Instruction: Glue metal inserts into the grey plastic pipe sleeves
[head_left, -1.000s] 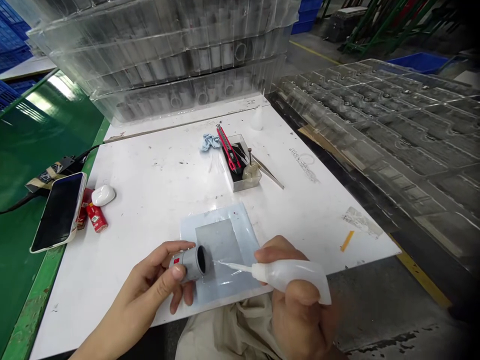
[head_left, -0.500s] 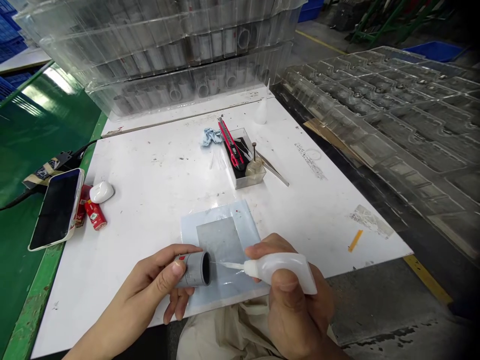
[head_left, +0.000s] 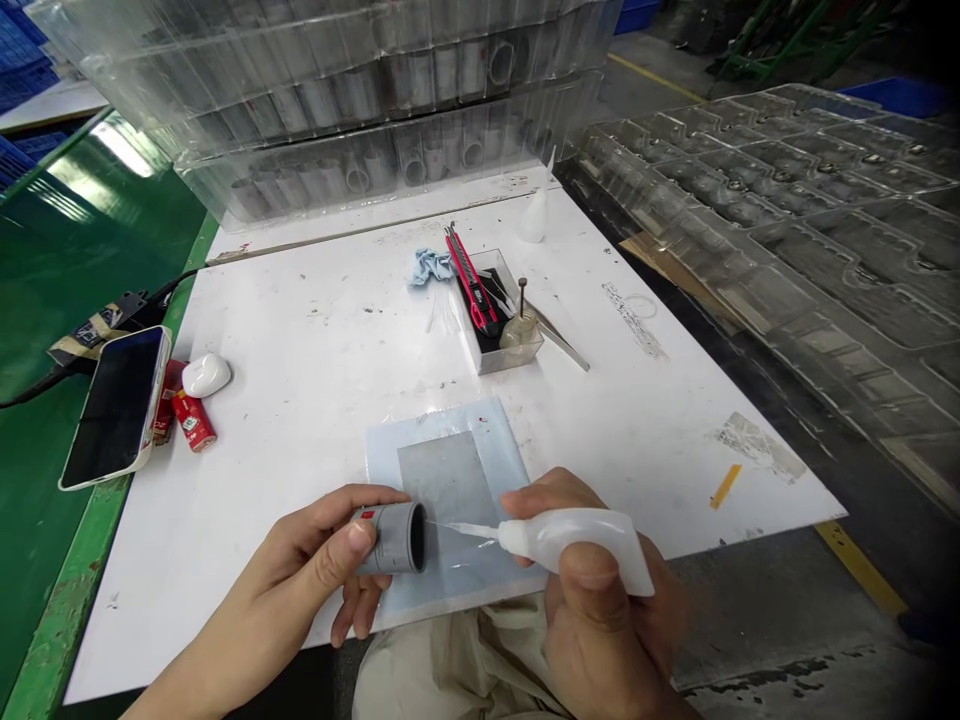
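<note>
My left hand [head_left: 319, 560] holds a short grey tube [head_left: 391, 538] on its side, its dark open end facing right. In my right hand [head_left: 600, 600] is a white squeeze bottle [head_left: 577, 540], tipped so its thin nozzle points left at the tube's rim. The fine tip is very close to the rim; whether it touches, I cannot tell. Below both hands lies a light blue sheet [head_left: 510, 450] with a grey rectangle [head_left: 442, 475] on it, under clear film.
Beyond the sheet, a small clear box [head_left: 517, 355] holds a red utility knife [head_left: 472, 285] and a small glass bottle. Tweezers [head_left: 562, 345] lie beside it. A second squeeze bottle [head_left: 533, 215] stands behind. Clear trays [head_left: 300, 180] of grey tubes are stacked at the back. A phone [head_left: 116, 405] lies left.
The whole view has shifted slightly, so the table things sit a little further right. Both hands keep their grip, with the nozzle still by the tube's open end.
</note>
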